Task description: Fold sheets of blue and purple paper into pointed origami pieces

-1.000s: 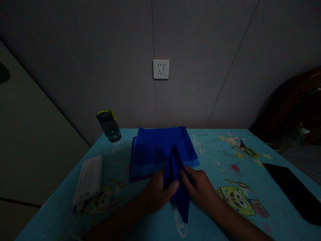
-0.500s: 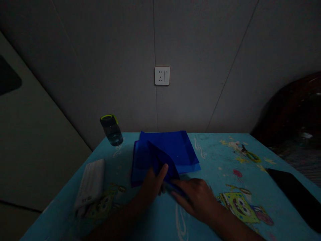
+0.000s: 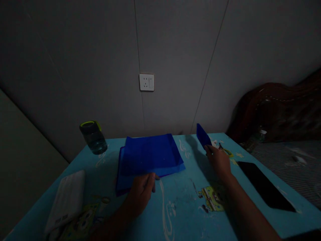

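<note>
My right hand (image 3: 218,160) pinches a small folded piece of blue paper (image 3: 203,135) by its lower end and holds it above the right side of the table, its shadow falling to the left. A stack of blue paper sheets (image 3: 152,154) lies unevenly piled in the middle. At the front edge of that stack is my left hand (image 3: 141,192), loosely curled with thumb and forefinger apart. Nothing shows in it, and its other fingers are partly hidden.
A dark water bottle (image 3: 94,139) with a green rim stands back left. A white power bank (image 3: 66,199) lies front left. Yellow-handled scissors (image 3: 227,152) sit behind my right hand. A black flat object (image 3: 264,184) lies along the right. The wall has a socket (image 3: 146,82).
My hands have parted. My right hand has carried the folded blue paper off to the right, and my left hand has let it go beside the stack. The view has turned rightward.
</note>
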`<state>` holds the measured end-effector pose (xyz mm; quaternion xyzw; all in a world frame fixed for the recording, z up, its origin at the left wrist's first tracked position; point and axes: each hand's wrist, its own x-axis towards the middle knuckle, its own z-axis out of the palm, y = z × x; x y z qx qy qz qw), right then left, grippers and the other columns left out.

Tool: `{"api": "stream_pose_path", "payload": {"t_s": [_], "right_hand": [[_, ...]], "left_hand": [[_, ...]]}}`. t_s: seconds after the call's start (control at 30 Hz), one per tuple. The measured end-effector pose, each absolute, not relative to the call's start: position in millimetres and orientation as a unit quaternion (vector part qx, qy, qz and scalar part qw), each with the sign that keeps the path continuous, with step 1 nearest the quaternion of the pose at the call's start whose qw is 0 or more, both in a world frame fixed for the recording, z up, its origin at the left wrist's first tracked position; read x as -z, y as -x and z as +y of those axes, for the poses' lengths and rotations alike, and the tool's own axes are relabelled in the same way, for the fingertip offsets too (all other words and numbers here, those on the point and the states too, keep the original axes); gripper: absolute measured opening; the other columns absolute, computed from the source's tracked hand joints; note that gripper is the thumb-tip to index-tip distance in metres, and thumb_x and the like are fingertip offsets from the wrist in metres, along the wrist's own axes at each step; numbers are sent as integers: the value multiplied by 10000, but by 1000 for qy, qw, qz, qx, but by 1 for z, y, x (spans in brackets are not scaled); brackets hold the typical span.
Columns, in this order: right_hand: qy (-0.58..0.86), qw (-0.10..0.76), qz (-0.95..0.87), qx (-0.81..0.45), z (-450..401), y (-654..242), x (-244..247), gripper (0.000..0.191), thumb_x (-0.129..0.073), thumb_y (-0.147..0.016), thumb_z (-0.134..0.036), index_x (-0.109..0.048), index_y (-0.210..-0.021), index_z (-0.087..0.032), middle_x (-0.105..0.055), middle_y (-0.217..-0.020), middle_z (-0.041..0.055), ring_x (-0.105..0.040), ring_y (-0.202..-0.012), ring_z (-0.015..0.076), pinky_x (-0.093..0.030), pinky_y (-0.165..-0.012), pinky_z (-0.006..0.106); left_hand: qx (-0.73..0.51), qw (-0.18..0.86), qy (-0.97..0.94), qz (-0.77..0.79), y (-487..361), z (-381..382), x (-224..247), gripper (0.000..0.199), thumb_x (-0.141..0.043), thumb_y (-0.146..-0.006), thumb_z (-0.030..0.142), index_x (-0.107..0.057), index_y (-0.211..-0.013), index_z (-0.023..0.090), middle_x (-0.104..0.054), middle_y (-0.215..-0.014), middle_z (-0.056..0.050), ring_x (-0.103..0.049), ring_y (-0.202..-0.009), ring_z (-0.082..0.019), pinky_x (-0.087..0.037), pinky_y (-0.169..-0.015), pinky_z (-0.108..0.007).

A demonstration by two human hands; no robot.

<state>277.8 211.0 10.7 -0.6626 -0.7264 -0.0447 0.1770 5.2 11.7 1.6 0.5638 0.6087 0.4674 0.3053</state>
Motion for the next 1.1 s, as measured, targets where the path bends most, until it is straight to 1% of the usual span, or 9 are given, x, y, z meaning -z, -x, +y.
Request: {"api": "stream_pose_path", "payload": {"t_s": [0.17, 0.3, 0.43, 0.57, 0.67, 0.77, 0.83, 0.97, 1.1], "right_hand": [[700, 141, -700, 30, 230, -301, -1, 414, -381, -967, -395, -691, -1135, -178, -736, -958, 175, -704, -867, 289, -474, -684, 341], [714, 127, -687, 32, 229, -303, 1, 413, -423, -947, -391, -619, -1243, -179, -721, -998, 185, -698, -902, 306, -489, -709, 366], [721, 127, -680, 45, 221, -301, -6, 498, -429, -939, -399, -493, -1369, -155, -713, -1013, 203, -692, -905, 339, -496, -707, 404], [712, 154, -681, 80, 208, -289, -16, 498, -390, -954, -408, -459, -1397, -191, -727, -974, 180, -702, -844, 328, -491, -675, 393], [671, 184, -714, 76, 199, -271, -17, 440, -380, -960, -417, -564, -1308, -221, -746, -885, 142, -708, -772, 299, -478, -654, 361], [599, 216, -771, -13, 190, -250, -8, 395, -416, -952, -413, -647, -1205, -216, -757, -834, 96, -709, -737, 256, -471, -658, 319], [540, 235, -804, -83, 183, -237, 0, 419, -401, -960, -436, -660, -1181, -193, -759, -842, 81, -710, -751, 235, -477, -677, 301], [487, 226, -836, -110, 171, -218, 14, 501, -403, -950, -502, -661, -1174, -136, -732, -979, 118, -692, -855, 240, -489, -766, 322], [448, 209, -865, -90, 167, -211, 18, 438, -451, -941, -443, -658, -1164, -129, -693, -993, 123, -663, -889, 241, -483, -808, 332]], "left_hand": [[-471, 281, -565, 616, -4, 12, -1, 536, -328, -947, 548, -653, -775, 158, -504, -523, 13, -494, -458, -135, -387, -480, -252], [-468, 257, -578, 617, -1, 15, 1, 541, -325, -949, 542, -654, -748, 162, -505, -517, 11, -500, -456, -134, -391, -477, -246], [-467, 231, -579, 627, 4, 17, -2, 533, -319, -957, 516, -666, -748, 169, -524, -515, 10, -517, -460, -134, -395, -488, -242], [-423, 120, -606, 663, 17, 22, -7, 448, -351, -953, 435, -649, -728, 187, -566, -539, 6, -554, -509, -142, -407, -551, -247], [-358, 10, -608, 709, 33, 27, -9, 361, -381, -945, 380, -647, -786, 195, -655, -677, -24, -619, -633, -166, -445, -653, -266], [-319, -79, -574, 750, 52, 32, -9, 312, -390, -944, 338, -648, -990, 169, -702, -944, -90, -642, -900, -222, -464, -835, -313], [-262, -123, -554, 781, 63, 34, -9, 336, -392, -942, 317, -630, -1079, 124, -679, -1026, -135, -602, -996, -259, -441, -913, -359], [-134, -138, -511, 838, 79, 33, -5, 366, -424, -920, 312, -599, -1140, 78, -634, -1074, -177, -574, -1001, -294, -446, -874, -394], [-101, -110, -496, 855, 84, 31, -3, 346, -427, -915, 340, -630, -1043, 90, -617, -1086, -181, -566, -1016, -304, -447, -836, -383]]}}
